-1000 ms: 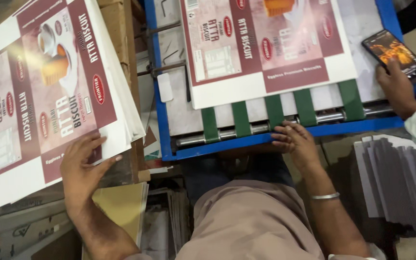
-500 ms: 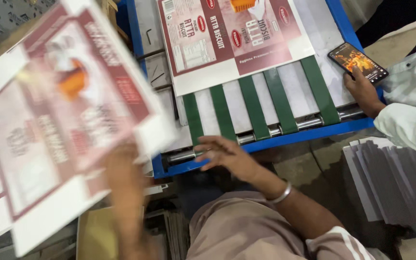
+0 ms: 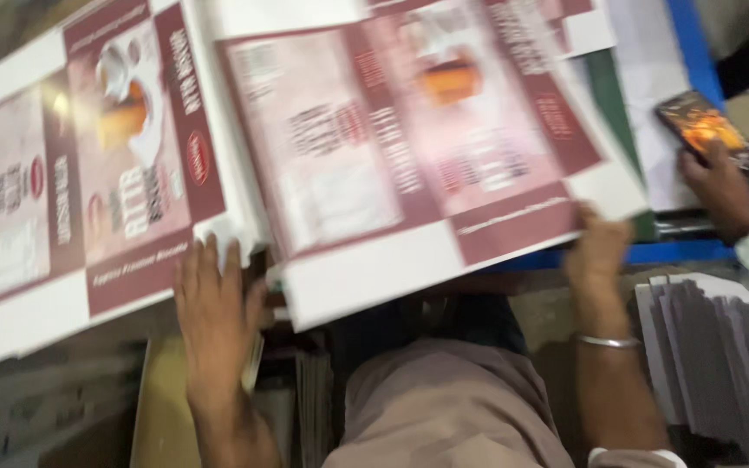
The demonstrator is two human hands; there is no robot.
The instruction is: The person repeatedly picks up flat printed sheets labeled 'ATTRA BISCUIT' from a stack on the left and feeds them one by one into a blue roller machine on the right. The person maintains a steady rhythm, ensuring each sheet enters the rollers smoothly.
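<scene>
Maroon-and-white card, far left: a stack of flat printed carton sheets (image 3: 88,191) is seen lying flat, its near edge squared against the next sheet.
Left hand: the left hand (image 3: 214,312) is laid palm down with fingers spread against the stack's near corner; nothing is gripped, the edge is only pressed.
Below the left hand: a plain brown cardboard piece (image 3: 158,407) is seen on edge beside the forearm.
Centre: a second printed carton sheet (image 3: 418,165) is held tilted and blurred, overlapping the stack's right edge.
Right hand: the right hand (image 3: 598,251) is closed on the near right edge of that sheet, fingers hidden under it; a silver bangle (image 3: 608,341) is worn at the wrist.
Handling judgement: the sheet is best kept flat and supported at both edges, so that no corner is bent, and the stack steadied while it is lined up.
Behind: a blue-framed machine worktop (image 3: 678,52) with a green belt (image 3: 608,87) is partly covered.
Far right: another person's hand (image 3: 721,186) is seen holding a lit phone (image 3: 708,130); a grey fanned stack of boards (image 3: 721,347) stands just beside.
</scene>
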